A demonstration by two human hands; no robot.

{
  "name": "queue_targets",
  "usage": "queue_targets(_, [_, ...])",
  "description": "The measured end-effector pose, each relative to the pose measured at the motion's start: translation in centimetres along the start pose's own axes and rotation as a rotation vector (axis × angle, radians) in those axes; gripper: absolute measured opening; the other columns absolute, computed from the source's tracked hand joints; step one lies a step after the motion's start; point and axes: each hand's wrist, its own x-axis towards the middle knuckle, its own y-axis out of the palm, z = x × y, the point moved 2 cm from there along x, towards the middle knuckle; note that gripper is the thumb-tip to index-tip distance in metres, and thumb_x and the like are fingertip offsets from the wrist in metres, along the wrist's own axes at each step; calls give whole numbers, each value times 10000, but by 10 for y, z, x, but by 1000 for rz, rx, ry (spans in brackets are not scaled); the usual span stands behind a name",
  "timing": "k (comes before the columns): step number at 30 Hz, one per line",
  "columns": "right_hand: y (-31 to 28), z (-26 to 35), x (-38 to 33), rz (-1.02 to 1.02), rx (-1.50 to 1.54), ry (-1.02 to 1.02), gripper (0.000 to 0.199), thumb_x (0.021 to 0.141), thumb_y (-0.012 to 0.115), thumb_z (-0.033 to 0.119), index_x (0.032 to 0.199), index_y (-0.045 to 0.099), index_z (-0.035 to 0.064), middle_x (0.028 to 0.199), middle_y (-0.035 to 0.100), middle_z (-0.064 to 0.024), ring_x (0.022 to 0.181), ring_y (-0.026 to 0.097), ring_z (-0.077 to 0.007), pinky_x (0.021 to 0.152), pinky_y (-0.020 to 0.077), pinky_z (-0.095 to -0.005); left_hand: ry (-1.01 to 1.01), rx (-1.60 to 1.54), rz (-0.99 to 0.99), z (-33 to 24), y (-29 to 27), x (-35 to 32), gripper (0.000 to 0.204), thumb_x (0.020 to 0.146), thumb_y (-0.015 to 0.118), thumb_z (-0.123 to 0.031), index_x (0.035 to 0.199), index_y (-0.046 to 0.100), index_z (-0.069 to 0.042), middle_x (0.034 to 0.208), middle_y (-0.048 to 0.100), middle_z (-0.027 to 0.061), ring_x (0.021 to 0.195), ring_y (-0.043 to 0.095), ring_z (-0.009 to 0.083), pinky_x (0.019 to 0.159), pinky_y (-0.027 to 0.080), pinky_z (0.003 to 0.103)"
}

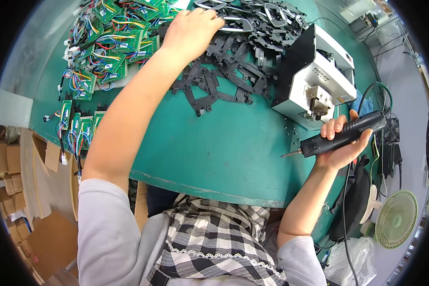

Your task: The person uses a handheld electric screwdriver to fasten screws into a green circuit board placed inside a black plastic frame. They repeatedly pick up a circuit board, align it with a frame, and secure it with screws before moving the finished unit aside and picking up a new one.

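Note:
My right hand (341, 143) is wrapped round a black electric screwdriver (343, 135), whose metal bit points left over the green tabletop. At the far side of the table, my left hand (193, 31) reaches to the pile of black plastic frames (243, 71). Its fingers are curled down at the pile's left edge, next to a glossy frame with a silvery rim (237, 24); what lies under the fingertips is hidden. Right of the pile stands a white and black screw feeder (314, 81). Several small loose screws (294, 133) lie in front of it.
Many green circuit boards (112, 62) with coloured wires are heaped at the far left, some near the table's left edge. A cable runs from the screwdriver on the right. A green fan (396, 219) stands at the lower right; cardboard (57, 243) lies at the lower left.

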Motion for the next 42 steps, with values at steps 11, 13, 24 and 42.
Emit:
queue_targets(11, [-6,6,1,38,47,-11,589,938,390,575,1193,507,57,677,483,-79,490,449,-164,465,379,-298,-134,-267,-434,-17,7,16,153,913,544,-196,999,612,-90,937,643,88,807,634,312,663,515,391])
queue_targets(13, [-7,8,0,40,63,-12,601,938,387,573,1198,525,49,680,477,-79,490,432,-154,463,374,-292,-184,-343,-535,-26,-15,2,142,914,557,-165,1029,618,-108,960,651,75,810,636,299,664,514,376])
queue_targets(24, [-10,10,4,134,175,4,629,930,398,587,1219,533,45,692,467,-80,500,417,-159,470,363,-298,-496,-977,-669,-24,-10,-15,210,997,439,-195,1007,570,-30,897,661,61,719,604,178,667,483,339])
queue_targets(42, [-13,24,3,158,220,-67,615,907,477,571,1210,492,37,689,458,-77,496,392,-141,478,368,-283,-322,87,335,64,-80,-93,577,731,729,-133,1267,516,-127,1123,556,82,1060,554,283,870,468,424])
